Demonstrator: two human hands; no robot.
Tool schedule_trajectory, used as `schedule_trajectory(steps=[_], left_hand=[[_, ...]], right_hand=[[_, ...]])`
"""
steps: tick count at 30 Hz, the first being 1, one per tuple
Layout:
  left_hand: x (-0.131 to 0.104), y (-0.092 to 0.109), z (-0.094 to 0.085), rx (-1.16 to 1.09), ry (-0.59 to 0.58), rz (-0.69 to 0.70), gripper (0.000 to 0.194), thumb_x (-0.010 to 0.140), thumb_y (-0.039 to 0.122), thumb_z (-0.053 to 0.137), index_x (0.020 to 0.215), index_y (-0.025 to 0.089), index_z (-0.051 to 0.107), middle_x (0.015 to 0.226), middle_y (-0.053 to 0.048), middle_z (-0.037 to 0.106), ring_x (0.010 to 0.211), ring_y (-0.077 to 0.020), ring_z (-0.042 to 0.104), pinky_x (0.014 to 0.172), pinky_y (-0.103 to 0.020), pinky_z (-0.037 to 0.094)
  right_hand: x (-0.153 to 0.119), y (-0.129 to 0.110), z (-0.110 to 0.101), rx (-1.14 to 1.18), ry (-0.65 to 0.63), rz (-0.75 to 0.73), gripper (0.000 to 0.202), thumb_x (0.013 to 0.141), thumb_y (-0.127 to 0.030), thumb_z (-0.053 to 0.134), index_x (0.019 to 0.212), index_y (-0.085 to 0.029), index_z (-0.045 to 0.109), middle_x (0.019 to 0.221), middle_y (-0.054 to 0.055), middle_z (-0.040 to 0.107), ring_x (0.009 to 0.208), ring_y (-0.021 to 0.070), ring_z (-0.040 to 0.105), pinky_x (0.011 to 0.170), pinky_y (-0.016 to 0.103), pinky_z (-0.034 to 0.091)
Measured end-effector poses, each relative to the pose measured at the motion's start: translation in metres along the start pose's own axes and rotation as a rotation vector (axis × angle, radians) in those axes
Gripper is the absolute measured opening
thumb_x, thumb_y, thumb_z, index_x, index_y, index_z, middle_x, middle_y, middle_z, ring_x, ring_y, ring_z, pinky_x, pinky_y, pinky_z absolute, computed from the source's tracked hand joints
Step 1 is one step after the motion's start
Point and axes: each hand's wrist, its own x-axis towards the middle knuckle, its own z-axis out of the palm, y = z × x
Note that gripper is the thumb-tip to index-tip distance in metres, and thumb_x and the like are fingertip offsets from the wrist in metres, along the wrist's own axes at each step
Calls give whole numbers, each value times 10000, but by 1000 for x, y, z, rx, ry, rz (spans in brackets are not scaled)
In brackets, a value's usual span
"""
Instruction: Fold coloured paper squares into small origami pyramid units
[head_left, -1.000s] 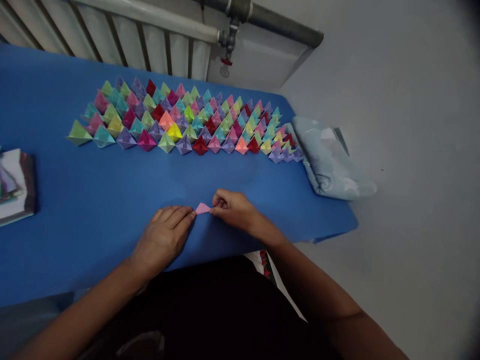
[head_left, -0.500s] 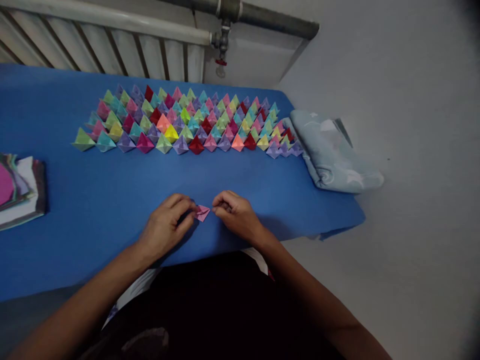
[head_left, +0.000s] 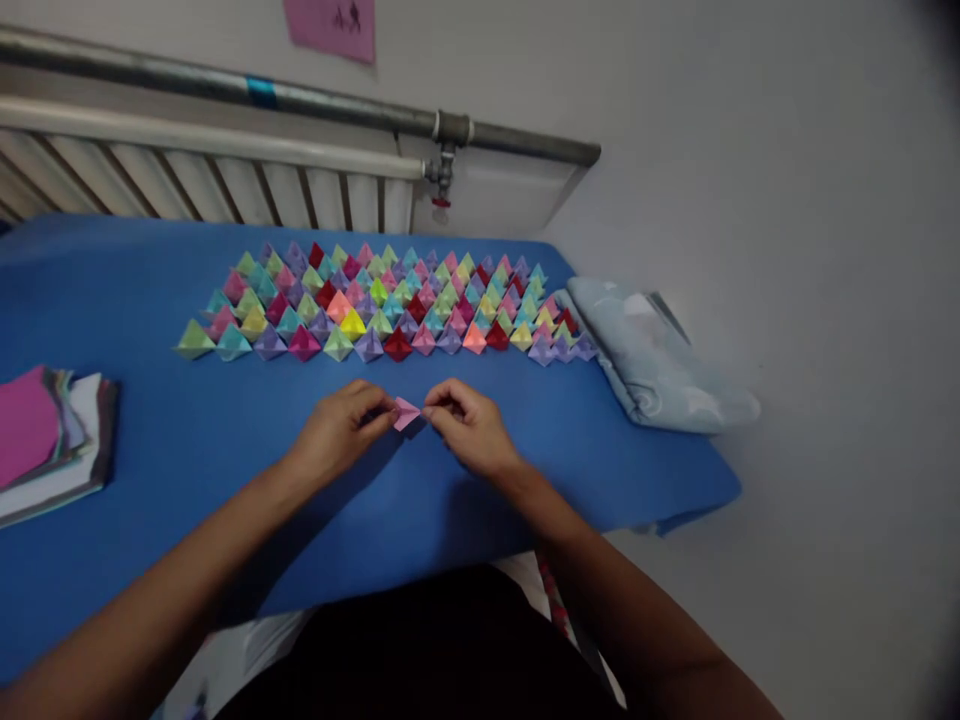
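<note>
A small pink folded-paper boat (head_left: 406, 413) is held up between my two hands, over the blue tabletop (head_left: 315, 545). My left hand (head_left: 346, 420) pinches its left end between thumb and fingers. At the opposite tip, the thumb and forefinger of my right hand (head_left: 466, 425) are closed on the point. Beyond my hands stand several rows of finished paper boats (head_left: 397, 344) in many colours, packed close together.
At the left lies a stack of coloured paper (head_left: 30, 420) on a dark-edged pad. A folded light-blue cloth (head_left: 645, 355) rests at the right, against the wall. Behind the table are a white radiator (head_left: 217, 185) and a metal pipe (head_left: 337, 110); a pink note (head_left: 334, 25) hangs above.
My view has tipped upward, bringing the pink note into sight. The pink paper boat has been lifted off the table, and my right hand has closed on its right tip.
</note>
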Motion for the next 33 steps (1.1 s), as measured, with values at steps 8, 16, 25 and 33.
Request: schedule_trajectory(steps=[8,16,25,33], left_hand=[[38,-48,8,-15,13,-5,174,894,276,583,796,209,710,725,-17,670,663,-152,627,607,-268,475],[31,-54,12,-136,11,-83,184,891,318,581,875,220,736,862,-29,721,815,-175,674,742,-282,524],[28,-47,10,-94,25,-49,184,927,289,557,873,220,718,862,-25,697,823,-161,663,744,-268,525],[27,-45,9,-73,-4,-57,175,921,271,538,829,212,674,851,-29,680,826,-170,649,757,-287,509]], right_hand=[[66,12,16,-234,-159,-335,84,858,-123,617,850,-188,670,802,-15,606,747,107,543,736,234,418],[72,41,26,-112,-130,-247,40,870,-157,631,868,-196,640,797,-13,605,705,105,556,668,220,426],[71,40,24,-185,-176,-320,55,871,-158,640,830,-195,641,777,-10,620,724,112,553,676,223,415],[70,39,25,-216,-168,-344,86,864,-129,642,807,-193,640,772,-13,629,725,111,563,686,224,415]])
